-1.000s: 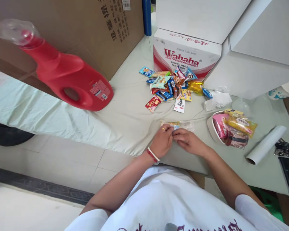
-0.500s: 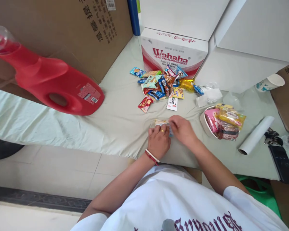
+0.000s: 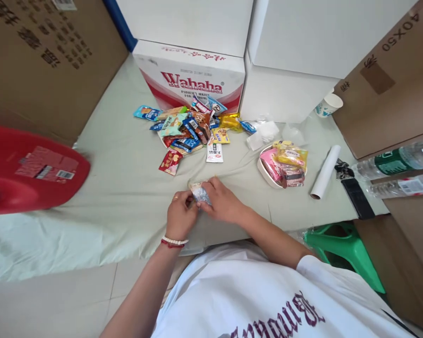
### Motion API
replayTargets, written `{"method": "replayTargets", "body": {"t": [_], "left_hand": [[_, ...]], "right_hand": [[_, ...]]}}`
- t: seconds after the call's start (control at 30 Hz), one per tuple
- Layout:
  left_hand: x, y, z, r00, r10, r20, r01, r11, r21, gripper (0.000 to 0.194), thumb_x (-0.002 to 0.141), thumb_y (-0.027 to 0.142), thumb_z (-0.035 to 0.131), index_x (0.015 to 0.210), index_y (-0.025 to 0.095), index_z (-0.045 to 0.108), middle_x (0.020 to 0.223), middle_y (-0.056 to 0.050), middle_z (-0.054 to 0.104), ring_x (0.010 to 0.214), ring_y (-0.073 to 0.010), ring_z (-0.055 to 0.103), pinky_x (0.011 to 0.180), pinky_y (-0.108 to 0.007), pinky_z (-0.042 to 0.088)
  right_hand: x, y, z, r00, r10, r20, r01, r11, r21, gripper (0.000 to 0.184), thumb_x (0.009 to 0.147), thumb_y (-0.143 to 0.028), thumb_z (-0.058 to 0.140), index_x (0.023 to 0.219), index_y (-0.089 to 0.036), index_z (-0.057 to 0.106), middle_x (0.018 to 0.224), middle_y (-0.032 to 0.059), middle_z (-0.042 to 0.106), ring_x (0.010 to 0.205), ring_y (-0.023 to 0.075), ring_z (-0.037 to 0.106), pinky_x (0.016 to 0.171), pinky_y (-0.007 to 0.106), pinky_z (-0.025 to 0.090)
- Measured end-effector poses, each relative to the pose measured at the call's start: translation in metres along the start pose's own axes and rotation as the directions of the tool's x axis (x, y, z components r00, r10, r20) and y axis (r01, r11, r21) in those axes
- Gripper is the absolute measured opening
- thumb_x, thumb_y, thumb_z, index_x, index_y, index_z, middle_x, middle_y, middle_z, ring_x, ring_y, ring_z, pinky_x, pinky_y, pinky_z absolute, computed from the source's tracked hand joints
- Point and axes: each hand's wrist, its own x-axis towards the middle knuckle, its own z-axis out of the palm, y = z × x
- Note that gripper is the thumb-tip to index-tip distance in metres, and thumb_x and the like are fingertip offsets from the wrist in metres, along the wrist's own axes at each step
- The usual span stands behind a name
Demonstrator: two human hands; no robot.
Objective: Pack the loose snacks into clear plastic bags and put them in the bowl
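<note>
Between my two hands, near the table's front edge, is a small snack packet (image 3: 200, 193) in pale yellow and blue-silver. My right hand (image 3: 220, 199) grips its right side, fingers over the top and thumb below. My left hand (image 3: 181, 213) is closed, thumb and fingers pinching at the packet's left end. Beyond them lies a pile of wrapped snacks (image 3: 188, 129), with a red packet (image 3: 170, 162) and a white packet (image 3: 215, 153) at its near side. To the right, a white bowl (image 3: 264, 174) holds several packaged snacks.
A Wahaha carton (image 3: 193, 80) stands behind the pile. A big red jug (image 3: 38, 166) is at the left. On the right are a white paper roll (image 3: 326, 172), a black phone (image 3: 358, 199), plastic bottles (image 3: 395, 162), a paper cup (image 3: 328, 105) and a green stool (image 3: 348, 249).
The view has swung to the right. My left hand has gone from lying over the packet to pinching its left end, and my right hand now wraps its right side.
</note>
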Motion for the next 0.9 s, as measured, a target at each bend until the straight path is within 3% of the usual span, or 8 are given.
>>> {"method": "replayTargets", "body": {"t": [0.1, 0.2, 0.3, 0.4, 0.53, 0.67, 0.77, 0.9], "left_hand": [[-0.008, 0.006, 0.000, 0.999, -0.051, 0.008, 0.052, 0.974, -0.219, 0.032, 0.073, 0.025, 0.053, 0.098, 0.020, 0.072, 0.097, -0.006, 0.067, 0.089, -0.0224, 0.065, 0.084, -0.036, 0.055], [-0.022, 0.026, -0.002, 0.999, 0.039, 0.027, -0.029, 0.951, -0.309, 0.037, 0.072, 0.020, 0.053, 0.103, 0.023, 0.073, 0.105, -0.005, 0.067, 0.094, -0.0213, 0.065, 0.087, -0.035, 0.055], [-0.033, 0.054, -0.003, 0.980, 0.180, 0.081, -0.141, 0.925, -0.352, 0.035, 0.077, 0.017, 0.054, 0.107, 0.024, 0.071, 0.112, -0.005, 0.065, 0.100, -0.0210, 0.065, 0.092, -0.037, 0.054], [-0.034, 0.075, -0.001, 0.949, 0.304, 0.080, -0.263, 0.908, -0.325, 0.030, 0.088, 0.021, 0.055, 0.115, 0.025, 0.066, 0.112, -0.005, 0.064, 0.103, -0.0211, 0.063, 0.094, -0.038, 0.054], [-0.022, 0.102, 0.013, 0.871, 0.482, 0.093, -0.462, 0.870, -0.171, 0.030, 0.094, 0.026, 0.055, 0.123, 0.025, 0.059, 0.111, -0.007, 0.063, 0.104, -0.0222, 0.063, 0.092, -0.039, 0.054], [-0.005, 0.152, 0.054, 0.698, 0.701, 0.150, -0.698, 0.712, -0.080, 0.046, 0.094, 0.033, 0.058, 0.138, 0.024, 0.052, 0.135, -0.014, 0.059, 0.128, -0.0286, 0.055, 0.110, -0.048, 0.044], [0.009, 0.191, 0.099, 0.597, 0.770, 0.226, -0.794, 0.607, 0.031, 0.065, 0.089, 0.049, 0.066, 0.147, 0.027, 0.048, 0.158, -0.015, 0.044, 0.151, -0.0363, 0.034, 0.124, -0.059, 0.016], [0.028, 0.211, 0.143, 0.656, 0.665, 0.356, -0.741, 0.658, 0.136, 0.075, 0.089, 0.045, 0.066, 0.156, 0.028, 0.038, 0.166, -0.013, 0.035, 0.156, -0.0356, 0.025, 0.124, -0.063, 0.004]], "right_hand": [[-0.003, -0.001, -0.003, 1.000, -0.013, 0.014, 0.014, 0.992, -0.122, 0.057, 0.087, -0.034, 0.073, 0.134, -0.013, 0.048, 0.129, 0.0183, 0.050, 0.115, 0.0324, 0.050, 0.097, 0.046, 0.048], [-0.004, 0.000, -0.008, 0.994, 0.102, -0.038, -0.108, 0.972, -0.210, 0.043, 0.092, -0.030, 0.066, 0.129, -0.016, 0.052, 0.127, 0.0187, 0.054, 0.115, 0.0352, 0.049, 0.095, 0.051, 0.047], [-0.023, 0.002, -0.026, 0.980, 0.147, -0.134, -0.160, 0.983, -0.091, 0.029, 0.098, -0.023, 0.054, 0.127, -0.018, 0.055, 0.127, 0.0163, 0.060, 0.115, 0.0311, 0.052, 0.099, 0.048, 0.047], [-0.076, 0.006, -0.065, 0.946, 0.181, -0.269, -0.146, 0.979, 0.143, 0.036, 0.098, -0.033, 0.060, 0.132, -0.023, 0.052, 0.127, 0.0121, 0.065, 0.117, 0.0270, 0.058, 0.102, 0.043, 0.049], [-0.172, 0.035, -0.138, 0.801, 0.426, -0.419, -0.248, 0.875, 0.415, 0.047, 0.090, -0.042, 0.071, 0.130, -0.031, 0.050, 0.127, 0.0098, 0.065, 0.109, 0.0262, 0.067, 0.088, 0.041, 0.056], [-0.217, 0.106, -0.208, 0.651, 0.421, -0.631, -0.126, 0.881, 0.457, 0.030, 0.080, -0.037, 0.074, 0.101, -0.028, 0.055, 0.110, 0.0079, 0.068, 0.105, 0.0278, 0.067, 0.084, 0.044, 0.056], [-0.198, 0.162, -0.240, 0.700, 0.349, -0.624, -0.106, 0.914, 0.392, 0.016, 0.078, -0.032, 0.069, 0.085, -0.025, 0.055, 0.093, 0.0052, 0.067, 0.097, 0.0260, 0.067, 0.086, 0.046, 0.053], [-0.143, 0.199, -0.248, 0.848, 0.202, -0.490, -0.099, 0.969, 0.227, 0.009, 0.079, -0.023, 0.059, 0.072, -0.025, 0.054, 0.082, 0.0051, 0.068, 0.120, 0.0284, 0.059, 0.103, 0.050, 0.045]]}}
